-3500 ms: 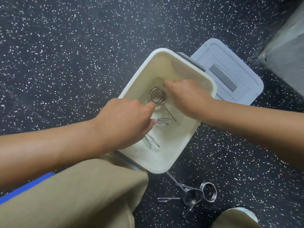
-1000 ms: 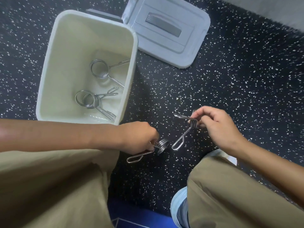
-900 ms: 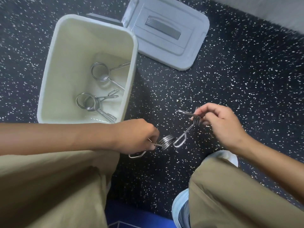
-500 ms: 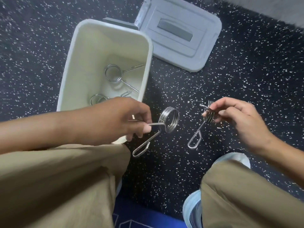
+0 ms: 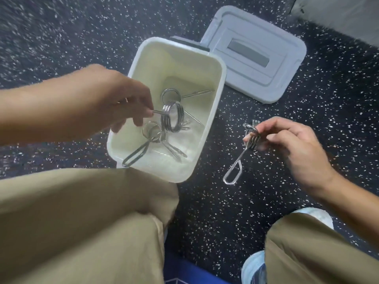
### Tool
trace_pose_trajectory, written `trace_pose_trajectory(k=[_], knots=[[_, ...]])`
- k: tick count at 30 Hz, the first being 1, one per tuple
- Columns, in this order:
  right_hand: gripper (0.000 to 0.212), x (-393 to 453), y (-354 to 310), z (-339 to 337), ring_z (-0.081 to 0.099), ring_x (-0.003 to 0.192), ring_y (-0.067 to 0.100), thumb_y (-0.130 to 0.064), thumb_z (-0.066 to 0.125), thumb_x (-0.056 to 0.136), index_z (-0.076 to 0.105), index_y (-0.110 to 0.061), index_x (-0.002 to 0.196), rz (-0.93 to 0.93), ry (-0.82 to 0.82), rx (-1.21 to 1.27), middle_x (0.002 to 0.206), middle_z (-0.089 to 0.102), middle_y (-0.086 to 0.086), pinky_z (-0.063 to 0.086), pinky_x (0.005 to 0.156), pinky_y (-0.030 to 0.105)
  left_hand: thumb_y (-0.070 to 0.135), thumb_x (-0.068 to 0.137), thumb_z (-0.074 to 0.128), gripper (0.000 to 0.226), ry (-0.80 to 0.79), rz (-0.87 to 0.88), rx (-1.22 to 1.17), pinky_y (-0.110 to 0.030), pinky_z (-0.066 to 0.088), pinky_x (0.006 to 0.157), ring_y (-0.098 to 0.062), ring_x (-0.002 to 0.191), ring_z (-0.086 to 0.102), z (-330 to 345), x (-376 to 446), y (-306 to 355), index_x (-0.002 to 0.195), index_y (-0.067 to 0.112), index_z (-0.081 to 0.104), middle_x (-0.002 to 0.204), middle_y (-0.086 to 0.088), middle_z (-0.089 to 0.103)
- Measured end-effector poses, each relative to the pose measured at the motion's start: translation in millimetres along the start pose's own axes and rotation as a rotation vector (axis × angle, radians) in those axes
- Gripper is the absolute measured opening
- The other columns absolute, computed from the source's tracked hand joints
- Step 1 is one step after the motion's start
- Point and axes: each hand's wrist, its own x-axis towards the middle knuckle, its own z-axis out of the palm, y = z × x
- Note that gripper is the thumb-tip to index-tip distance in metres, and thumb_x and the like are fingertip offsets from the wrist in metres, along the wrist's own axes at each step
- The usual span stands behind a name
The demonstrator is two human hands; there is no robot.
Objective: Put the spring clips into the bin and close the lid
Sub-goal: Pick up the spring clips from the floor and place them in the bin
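Note:
A cream bin [image 5: 215, 95] stands open on the speckled floor, with two steel spring clips [image 5: 185, 95] lying on its bottom. My left hand [image 5: 114, 103] hovers over the bin's left side and pinches a third spring clip [image 5: 172, 117] by one handle, its coil hanging above the bin's inside. My right hand [image 5: 287, 146] is to the right of the bin, above the floor, and grips another spring clip [image 5: 235, 171] by its coil, one looped handle pointing down. The grey lid [image 5: 256, 56] lies flat on the floor behind the bin's right side, detached.
My knees in tan trousers [image 5: 82, 222] fill the near part of the view, the left one touching the bin's near corner. A light shoe [image 5: 313, 216] shows at the lower right. A pale wall or block [image 5: 348, 15] stands at the far right.
My left hand has carried its spring clip from the floor beside the bin to above the bin's inside. My right hand has lifted its clip slightly and stays right of the bin.

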Motion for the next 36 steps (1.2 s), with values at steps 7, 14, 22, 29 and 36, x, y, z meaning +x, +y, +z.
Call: trace_pose_trajectory(k=[7,14,22,29,36], knots=[[0.035,13,-6,17,0.07,0.085,0.023,0.007,0.041,0.09,0.069,-0.013,0.086,-0.03,-0.058,-0.012,0.084,0.079,0.007,0.052,0.074,0.03,0.043,0.093,0.051,0.02,-0.038,0.11,0.444,-0.037,0.056,0.057,-0.028,0.059,0.063,10,20,-8,0.1,0.028,0.062,0.066,0.001,0.06],[0.035,14,-3,17,0.071,0.087,0.026,0.005,0.042,0.088,0.07,-0.015,0.085,-0.034,-0.07,-0.034,0.084,0.079,0.007,0.053,0.073,0.025,0.004,0.095,0.058,0.024,-0.221,0.181,0.691,-0.031,0.038,0.051,-0.016,0.047,0.033,48,68,6,0.077,0.014,0.046,0.06,0.004,0.032],[0.031,9,0,11,0.071,0.095,0.039,-0.006,0.043,0.083,0.071,-0.018,0.083,-0.013,-0.029,-0.068,0.086,0.079,0.01,0.053,0.082,0.045,0.0,0.096,0.052,0.025,-0.461,0.299,0.795,-0.037,0.051,0.068,-0.027,0.074,0.053,102,111,18,0.076,0.013,0.044,0.061,0.0,0.033],[0.029,6,-2,10,0.07,0.081,0.018,-0.006,0.042,0.083,0.07,-0.014,0.084,0.005,-0.034,-0.058,0.083,0.078,0.008,0.051,0.072,0.03,-0.008,0.09,0.054,0.023,-0.462,0.345,1.032,-0.034,0.052,0.068,-0.026,0.09,0.066,107,114,25,0.093,0.013,0.064,0.088,-0.001,0.065],[0.032,4,-3,9,0.068,0.083,0.021,-0.004,0.042,0.084,0.072,-0.015,0.083,-0.004,-0.023,-0.066,0.082,0.079,0.005,0.052,0.073,0.032,-0.003,0.083,0.07,0.021,-0.476,0.352,1.114,-0.03,0.049,0.06,-0.025,0.083,0.063,123,121,36,0.085,0.015,0.059,0.076,0.003,0.055]])
